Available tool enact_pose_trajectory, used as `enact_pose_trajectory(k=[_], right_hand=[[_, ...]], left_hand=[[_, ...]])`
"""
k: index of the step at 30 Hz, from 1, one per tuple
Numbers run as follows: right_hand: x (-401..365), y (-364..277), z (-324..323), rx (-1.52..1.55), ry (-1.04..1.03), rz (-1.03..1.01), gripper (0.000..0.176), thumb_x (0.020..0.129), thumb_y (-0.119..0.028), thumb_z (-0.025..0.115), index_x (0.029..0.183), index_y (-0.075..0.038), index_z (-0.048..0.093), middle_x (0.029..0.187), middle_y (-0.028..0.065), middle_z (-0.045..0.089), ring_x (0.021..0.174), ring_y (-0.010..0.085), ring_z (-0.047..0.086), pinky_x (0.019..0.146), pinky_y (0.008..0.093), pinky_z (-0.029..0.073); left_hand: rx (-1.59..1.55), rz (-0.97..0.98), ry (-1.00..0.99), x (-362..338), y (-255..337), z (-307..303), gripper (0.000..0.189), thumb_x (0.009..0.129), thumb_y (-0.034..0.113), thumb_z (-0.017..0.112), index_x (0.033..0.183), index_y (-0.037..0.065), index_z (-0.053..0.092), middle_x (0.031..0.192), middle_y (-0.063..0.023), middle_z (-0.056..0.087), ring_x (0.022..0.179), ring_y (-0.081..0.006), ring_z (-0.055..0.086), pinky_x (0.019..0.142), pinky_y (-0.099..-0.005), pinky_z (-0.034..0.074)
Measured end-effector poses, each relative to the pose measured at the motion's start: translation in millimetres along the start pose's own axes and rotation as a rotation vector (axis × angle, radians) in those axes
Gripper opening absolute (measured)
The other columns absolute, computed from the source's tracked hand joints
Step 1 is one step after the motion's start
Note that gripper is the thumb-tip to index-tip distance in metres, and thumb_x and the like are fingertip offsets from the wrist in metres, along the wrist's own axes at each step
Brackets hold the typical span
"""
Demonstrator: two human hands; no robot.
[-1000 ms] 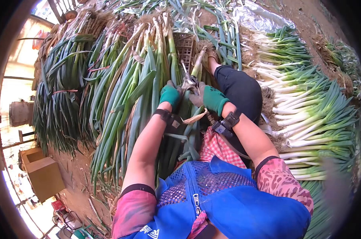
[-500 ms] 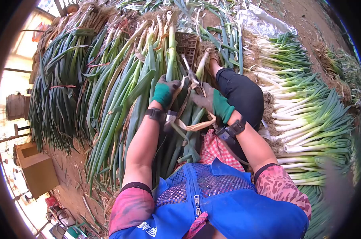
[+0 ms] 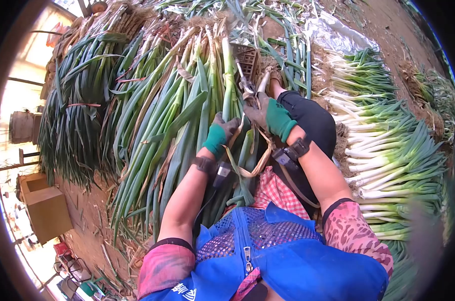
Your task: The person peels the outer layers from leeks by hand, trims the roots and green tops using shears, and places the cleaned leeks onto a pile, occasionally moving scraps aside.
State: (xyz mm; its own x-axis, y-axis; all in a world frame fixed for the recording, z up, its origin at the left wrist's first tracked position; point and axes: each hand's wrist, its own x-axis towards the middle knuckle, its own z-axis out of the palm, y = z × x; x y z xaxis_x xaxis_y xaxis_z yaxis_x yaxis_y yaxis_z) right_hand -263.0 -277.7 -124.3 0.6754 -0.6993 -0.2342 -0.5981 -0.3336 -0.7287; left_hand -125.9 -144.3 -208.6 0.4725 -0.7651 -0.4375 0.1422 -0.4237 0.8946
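My left hand, in a grey and green work glove, is closed around a thick green onion. The stalk's roots point away from me. Beside it my right hand, gloved alike, is closed on an air blow gun whose thin metal nozzle points forward. A dry, yellowish leaf hangs below and between the hands. Many untrimmed green onions lie across the left side, under my left forearm. Part of the blow gun's body is hidden by my right glove.
Peeled green onions with white stems lie in a long row at the right. A brown plastic crate stands ahead, near my foot. White plastic sheeting lies farther off, and a cardboard box is at the left.
My left hand has moved back toward me and slightly right, along the green onion. My right hand stays about level with the blow gun, its nozzle shifted slightly right.
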Motion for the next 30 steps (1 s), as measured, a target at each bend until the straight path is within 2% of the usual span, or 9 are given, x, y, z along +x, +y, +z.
enact_pose_trajectory(k=[4,6,9,11,15,23,27,28,30], right_hand=[[-51.2,-2.2,2.9,-0.047,-0.117,-0.028,0.052,0.08,-0.039,0.065,0.11,0.002,0.056,0.085,0.0288,0.065,0.085,0.0458,0.064,0.074,0.0463,0.051],[-50.4,11.4,10.0,-0.04,-0.114,-0.004,0.052,0.079,-0.039,0.066,0.109,0.003,0.055,0.086,0.0286,0.065,0.085,0.0462,0.063,0.075,0.0475,0.05],[-27.3,2.6,5.8,-0.063,-0.082,-0.018,0.049,0.081,-0.037,0.065,0.1,0.006,0.055,0.085,0.0323,0.063,0.085,0.0466,0.064,0.075,0.0493,0.051],[1.8,-4.0,3.2,-0.118,-0.096,-0.035,0.055,0.08,-0.041,0.063,0.102,0.008,0.055,0.092,0.0333,0.064,0.092,0.0461,0.063,0.081,0.0486,0.051],[82.8,-8.7,3.4,-0.158,-0.012,0.008,0.065,0.08,-0.048,0.059,0.108,0.011,0.057,0.102,0.0354,0.062,0.099,0.0462,0.062,0.085,0.0466,0.05],[88.0,-7.3,-1.4,-0.282,-0.035,-0.03,0.063,0.08,-0.049,0.06,0.107,0.008,0.059,0.102,0.0318,0.064,0.101,0.0431,0.063,0.088,0.0463,0.05],[116.8,-10.4,-8.3,-0.269,-0.008,-0.009,0.062,0.079,-0.048,0.06,0.107,0.007,0.061,0.103,0.0315,0.064,0.101,0.0431,0.063,0.088,0.0462,0.049],[124.8,-13.5,-10.3,-0.282,0.009,-0.02,0.061,0.08,-0.046,0.059,0.109,0.007,0.061,0.104,0.032,0.063,0.101,0.0437,0.062,0.088,0.0461,0.049],[144.3,-18.8,-11.1,-0.332,-0.021,-0.031,0.06,0.079,-0.045,0.059,0.106,0.008,0.064,0.105,0.0321,0.063,0.102,0.0429,0.062,0.089,0.0451,0.049]], left_hand=[[0.08,0.193,0.158,-19.6,-2.8,7.1,0.052,0.078,0.023,0.071,0.115,-0.007,0.051,0.089,-0.0144,0.065,0.075,-0.0198,0.062,0.067,-0.0335,0.052],[0.064,0.386,0.005,-18.0,-22.6,6.9,0.05,0.082,0.016,0.066,0.123,-0.006,0.048,0.095,-0.0134,0.064,0.08,-0.0198,0.061,0.073,-0.0325,0.051],[-0.068,0.11,-0.039,-44.3,0.1,15.2,0.026,0.085,0.009,0.065,0.109,0.002,0.06,0.103,-0.0149,0.059,0.088,-0.0231,0.06,0.083,-0.0346,0.049],[0.158,0.429,-0.038,-41.9,-18.6,14.2,0.038,0.087,0.011,0.064,0.12,-0.002,0.052,0.096,-0.0084,0.061,0.085,-0.0172,0.058,0.081,-0.0305,0.049],[-0.046,0.069,-0.034,-51.1,7.1,17.3,0.044,0.087,0.016,0.066,0.123,-0.004,0.049,0.103,-0.0099,0.061,0.087,-0.0166,0.058,0.081,-0.0311,0.049],[-0.063,0.051,-0.057,-36.6,-18.3,20.7,0.049,0.087,0.012,0.067,0.13,-0.001,0.045,0.11,-0.0094,0.062,0.093,-0.0153,0.06,0.081,-0.0303,0.05],[0.089,0.373,0.014,-41.0,-23.1,23.5,0.05,0.09,0.017,0.065,0.132,-0.002,0.045,0.107,-0.0103,0.065,0.093,-0.0142,0.06,0.083,-0.0303,0.05],[-0.017,0.164,-0.045,-39.0,-27.4,22.8,0.051,0.089,0.016,0.065,0.134,-0.001,0.044,0.109,-0.0114,0.064,0.096,-0.0157,0.06,0.085,-0.0297,0.049],[-0.066,0.22,-0.002,-34.3,-30.3,26.1,0.052,0.087,0.011,0.063,0.134,0.0,0.045,0.106,-0.0128,0.065,0.094,-0.0181,0.062,0.084,-0.0304,0.049]])
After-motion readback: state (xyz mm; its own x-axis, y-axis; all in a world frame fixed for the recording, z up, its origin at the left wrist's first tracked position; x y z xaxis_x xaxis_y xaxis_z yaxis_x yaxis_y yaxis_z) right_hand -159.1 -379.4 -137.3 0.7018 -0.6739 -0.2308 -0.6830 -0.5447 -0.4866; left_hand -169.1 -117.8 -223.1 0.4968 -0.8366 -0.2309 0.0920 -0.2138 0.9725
